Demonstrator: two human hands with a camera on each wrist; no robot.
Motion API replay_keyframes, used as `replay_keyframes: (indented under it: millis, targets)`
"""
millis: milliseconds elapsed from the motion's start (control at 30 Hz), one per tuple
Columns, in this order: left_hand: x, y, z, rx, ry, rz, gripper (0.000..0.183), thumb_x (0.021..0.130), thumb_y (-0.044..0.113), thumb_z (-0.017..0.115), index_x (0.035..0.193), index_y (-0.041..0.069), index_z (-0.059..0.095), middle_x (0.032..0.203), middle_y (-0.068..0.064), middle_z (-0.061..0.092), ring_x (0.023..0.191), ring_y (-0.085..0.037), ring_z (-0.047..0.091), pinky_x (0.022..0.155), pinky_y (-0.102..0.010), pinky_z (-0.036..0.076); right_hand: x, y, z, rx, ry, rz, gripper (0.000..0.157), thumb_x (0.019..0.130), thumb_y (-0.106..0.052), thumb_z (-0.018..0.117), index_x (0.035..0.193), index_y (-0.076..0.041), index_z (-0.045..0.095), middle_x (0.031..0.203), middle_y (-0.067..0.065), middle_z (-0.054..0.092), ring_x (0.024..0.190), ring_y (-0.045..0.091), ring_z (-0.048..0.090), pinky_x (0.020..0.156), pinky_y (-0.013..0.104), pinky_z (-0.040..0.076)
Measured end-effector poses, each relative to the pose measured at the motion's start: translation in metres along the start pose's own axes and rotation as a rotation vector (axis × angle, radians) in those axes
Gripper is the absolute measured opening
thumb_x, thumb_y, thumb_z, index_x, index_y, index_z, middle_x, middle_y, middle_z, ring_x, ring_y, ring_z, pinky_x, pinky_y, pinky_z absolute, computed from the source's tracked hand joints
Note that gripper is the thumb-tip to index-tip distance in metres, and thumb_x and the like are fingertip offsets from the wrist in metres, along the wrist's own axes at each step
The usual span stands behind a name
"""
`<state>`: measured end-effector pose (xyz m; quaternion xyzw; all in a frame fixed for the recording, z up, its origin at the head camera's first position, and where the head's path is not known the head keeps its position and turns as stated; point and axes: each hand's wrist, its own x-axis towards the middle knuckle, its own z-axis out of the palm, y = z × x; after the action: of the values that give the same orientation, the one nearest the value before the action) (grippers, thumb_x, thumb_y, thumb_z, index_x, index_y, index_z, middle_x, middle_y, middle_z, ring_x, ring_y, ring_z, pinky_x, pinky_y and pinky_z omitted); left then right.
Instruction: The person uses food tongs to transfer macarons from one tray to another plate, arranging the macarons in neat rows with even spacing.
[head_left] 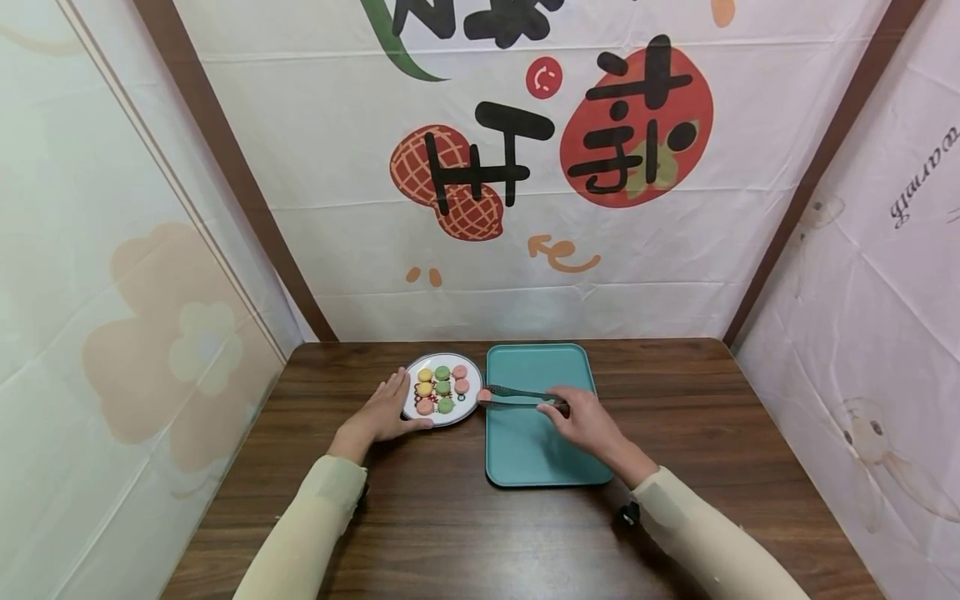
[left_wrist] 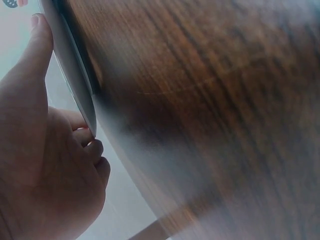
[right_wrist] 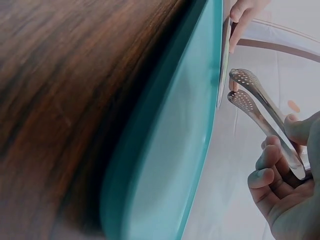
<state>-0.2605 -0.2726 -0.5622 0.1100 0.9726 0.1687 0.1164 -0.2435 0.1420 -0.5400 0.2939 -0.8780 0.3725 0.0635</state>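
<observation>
On the table's left lies a white plate with a dark rim line, bearing small round macarons in yellow, green and pink. My left hand rests against its left edge, fingers spread fairly straight along the rim and thumb at the near side. My right hand grips metal tongs with perforated ends, seen in the right wrist view as silvery tongs. Between the tong tips is a pink macaron, above the left edge of a teal tray.
The tray lies right beside the plate on a brown wooden table. Printed white cloth walls stand behind the table and at both sides.
</observation>
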Motion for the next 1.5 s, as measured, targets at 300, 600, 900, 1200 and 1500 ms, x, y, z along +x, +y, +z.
replay_keyframes:
  millis: [300,600,900,1200,1500]
  targets:
    - [0.000,-0.001,0.000,0.006,-0.007,-0.003,0.126,0.094,0.072,0.069,0.167,-0.011,0.009,0.176,-0.031,0.002,0.164,-0.047,0.006,0.134,-0.057,0.010,0.011,-0.007,0.005,-0.036,-0.030,-0.003,0.038,0.106,-0.029,0.072,0.126,0.003,0.073,0.077,-0.007,0.061,0.058,0.006,0.048,0.054,0.027,0.045]
    - [-0.001,0.001,0.000,0.005,-0.004,-0.003,0.123,0.096,0.069,0.069,0.167,-0.011,0.010,0.176,-0.031,0.003,0.164,-0.048,0.007,0.134,-0.057,0.010,0.020,-0.016,0.010,-0.078,-0.062,0.023,0.036,0.106,-0.027,0.073,0.127,0.002,0.074,0.086,-0.001,0.068,0.060,0.006,0.052,0.056,0.027,0.048]
    - [-0.001,0.002,0.000,0.003,-0.007,-0.002,0.124,0.095,0.071,0.068,0.167,-0.011,0.009,0.176,-0.031,0.002,0.164,-0.047,0.006,0.134,-0.057,0.010,0.029,-0.019,0.016,-0.092,-0.081,0.039,0.038,0.106,-0.030,0.071,0.127,0.003,0.074,0.089,0.003,0.071,0.060,0.008,0.052,0.056,0.028,0.047]
    - [-0.002,0.003,-0.002,0.007,-0.007,-0.005,0.122,0.096,0.068,0.069,0.167,-0.011,0.009,0.176,-0.031,0.003,0.164,-0.047,0.007,0.134,-0.057,0.010,0.039,-0.028,0.015,-0.105,-0.105,0.043,0.028,0.106,-0.028,0.071,0.115,-0.001,0.075,0.074,-0.004,0.063,0.054,0.006,0.048,0.050,0.025,0.041]
    - [-0.001,0.002,-0.002,0.014,-0.005,-0.003,0.122,0.096,0.068,0.069,0.167,-0.011,0.010,0.176,-0.031,0.003,0.164,-0.047,0.007,0.134,-0.057,0.010,0.051,-0.038,0.010,-0.148,-0.144,0.020,0.021,0.107,-0.029,0.070,0.099,-0.009,0.073,0.069,-0.007,0.059,0.052,0.006,0.046,0.050,0.025,0.039]
